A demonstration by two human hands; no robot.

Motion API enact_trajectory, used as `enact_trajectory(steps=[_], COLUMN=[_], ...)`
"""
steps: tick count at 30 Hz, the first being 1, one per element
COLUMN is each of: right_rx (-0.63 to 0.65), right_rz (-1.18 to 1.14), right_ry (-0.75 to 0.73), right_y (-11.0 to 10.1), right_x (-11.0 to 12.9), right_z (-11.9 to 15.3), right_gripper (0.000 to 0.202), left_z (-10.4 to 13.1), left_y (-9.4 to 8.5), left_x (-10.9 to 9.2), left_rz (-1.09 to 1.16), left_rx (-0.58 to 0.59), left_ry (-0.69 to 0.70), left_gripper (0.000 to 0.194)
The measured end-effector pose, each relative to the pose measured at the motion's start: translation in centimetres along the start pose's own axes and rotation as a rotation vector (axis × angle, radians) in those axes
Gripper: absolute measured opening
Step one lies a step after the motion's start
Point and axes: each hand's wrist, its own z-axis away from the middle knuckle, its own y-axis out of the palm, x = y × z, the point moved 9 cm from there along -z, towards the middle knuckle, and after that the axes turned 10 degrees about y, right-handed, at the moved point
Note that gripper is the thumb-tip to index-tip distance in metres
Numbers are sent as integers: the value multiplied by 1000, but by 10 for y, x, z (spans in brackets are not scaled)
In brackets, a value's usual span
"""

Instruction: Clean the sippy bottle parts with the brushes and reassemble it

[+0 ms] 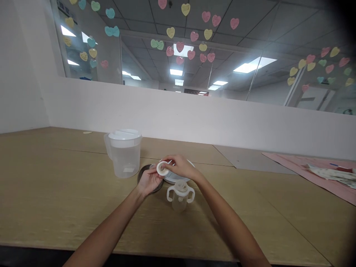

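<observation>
Between both hands, above the table, is a small round white cap [162, 168], like a bottle collar, its hollow side turned toward me. My left hand [150, 181] grips its edge from the left, palm up. From the right, my right hand [179, 166] has its fingers closed on the rim and at the middle. Just below stands a clear baby bottle [180, 196] with two white handles, upright; whether anything is in it I cannot tell. Behind the hands lie a dark round dish [141, 174] and a white plate [175, 178], both partly hidden.
A lidded translucent pitcher [126, 155] stands at the left. On the right, a pink cloth [280, 162] carries white fabric and a blue pen-like thing. A grey sheet [244, 158] lies by the wall. The wooden table [69, 200] ends near me.
</observation>
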Motion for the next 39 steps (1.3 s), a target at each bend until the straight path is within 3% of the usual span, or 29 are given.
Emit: enact_trajectory(steps=[5, 9, 12, 15, 21, 25, 28, 31, 33, 35, 37, 39], right_rx=[-112, -197, -251, -232, 102, 120, 196, 50, -124, -217, -165, -31], right_rz=[83, 175, 230, 166, -256, -268, -321, -230, -72, 52, 48, -111], right_ry=[78, 73, 60, 26, 98, 202, 236, 225, 181, 109, 60, 83], right_y=[-2, 0, 2, 2, 16, 22, 33, 22, 7, -2, 1, 9], right_x=[-17, -17, -12, -9, -32, -52, -55, -53, -45, -33, -25, -26], right_z=[-7, -6, -4, -5, -11, -14, -14, -16, -14, -11, -9, -9], right_gripper=[18, 11, 10, 14, 36, 44, 47, 43, 40, 39, 40, 40], left_z=[-1, 16, 25, 26, 17, 15, 13, 13, 16, 18, 21, 25], left_y=[-8, 19, 32, 29, 18, 16, 18, 19, 22, 28, 32, 37], left_x=[-30, -48, -50, -51, -48, -45, -36, -30, -29, -29, -31, -36], left_rz=[-475, -1070, -1334, -1330, -1200, -955, -745, -689, -737, -848, -985, -1071], left_rx=[-45, 82, 111, 64, 4, -33, 16, 53, 95, 136, 144, 129], left_ry=[374, 648, 738, 752, 677, 594, 508, 471, 483, 508, 539, 586], left_gripper=[20, 26, 27, 31, 28, 22, 26, 36, 37, 36, 33, 31])
